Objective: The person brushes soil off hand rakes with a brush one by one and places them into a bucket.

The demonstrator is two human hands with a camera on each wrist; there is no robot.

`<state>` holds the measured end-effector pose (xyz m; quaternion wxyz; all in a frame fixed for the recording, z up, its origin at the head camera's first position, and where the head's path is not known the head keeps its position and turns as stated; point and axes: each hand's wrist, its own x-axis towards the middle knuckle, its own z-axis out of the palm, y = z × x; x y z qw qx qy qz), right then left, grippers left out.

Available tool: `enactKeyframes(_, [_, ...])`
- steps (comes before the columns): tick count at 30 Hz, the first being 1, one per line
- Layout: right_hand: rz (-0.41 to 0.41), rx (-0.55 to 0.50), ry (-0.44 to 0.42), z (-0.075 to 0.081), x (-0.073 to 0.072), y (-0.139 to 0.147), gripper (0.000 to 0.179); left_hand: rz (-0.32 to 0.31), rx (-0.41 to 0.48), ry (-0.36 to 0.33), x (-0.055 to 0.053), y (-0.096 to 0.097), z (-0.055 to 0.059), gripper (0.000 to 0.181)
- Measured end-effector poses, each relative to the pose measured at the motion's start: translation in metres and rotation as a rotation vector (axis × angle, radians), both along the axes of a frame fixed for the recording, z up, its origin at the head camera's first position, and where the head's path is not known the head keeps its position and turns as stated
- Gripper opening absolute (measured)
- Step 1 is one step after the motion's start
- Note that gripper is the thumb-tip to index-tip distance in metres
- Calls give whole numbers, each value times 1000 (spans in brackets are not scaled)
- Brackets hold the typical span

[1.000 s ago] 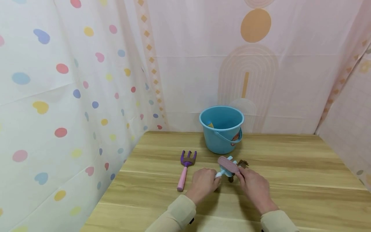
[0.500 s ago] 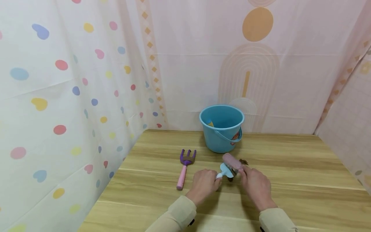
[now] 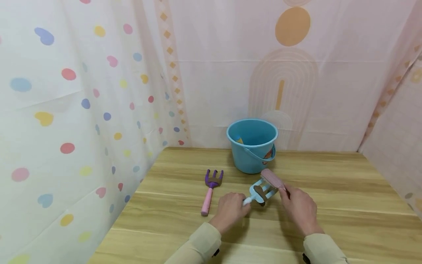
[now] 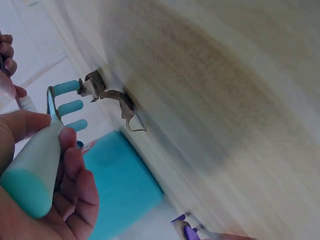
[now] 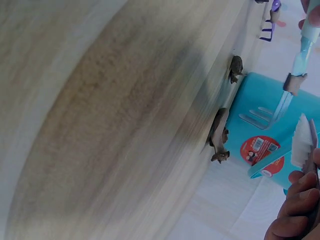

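Note:
My left hand (image 3: pixel 230 209) grips the pale handle of a light-blue toy garden fork (image 3: pixel 255 194), held above the table. A brown scrap (image 3: pixel 261 193) lies across the fork's head. In my right hand (image 3: pixel 300 209) is a pink-backed brush (image 3: pixel 272 179), its white bristles (image 5: pixel 301 140) facing the fork. From the head, the brush overlaps the tine ends; in the right wrist view a gap shows between bristles and tines. Curled brown pieces like dry leaves (image 5: pixel 218 135) lie on the table below, with another brown piece (image 5: pixel 236 68) nearby.
A blue bucket (image 3: pixel 247 161) stands behind the hands, with a yellow-and-blue item (image 3: pixel 240 140) inside. To the left lies a second garden fork (image 3: pixel 207 201) with pink handle and purple tines, a brown scrap across it. Patterned curtains hang around the wooden table (image 3: pixel 346 183).
The brush has moved right, from over the fork's head to its tine ends. The brown scrap on the fork now shows. The left hand stays nearly in place.

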<state>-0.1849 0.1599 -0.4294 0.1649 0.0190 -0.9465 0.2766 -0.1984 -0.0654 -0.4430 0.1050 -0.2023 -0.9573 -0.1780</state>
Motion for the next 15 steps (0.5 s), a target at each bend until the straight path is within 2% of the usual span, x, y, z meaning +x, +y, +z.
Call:
enactKeyframes(3, [36,-1,16,0,0,-1,28,-11,24,-42,-1,-3,0,21])
enactKeyframes(7, [132,46,29,0,1,-3,32,-45,21,-36,-1,-4,1,24])
enactKeyframes(10, [167,99,60,-3,1,-6,31,-90,-7,17,0,-2,2,28])
enactKeyframes(15, [110,147,119,-8,0,-11,26,-121,-52,99,5,2,1,32])
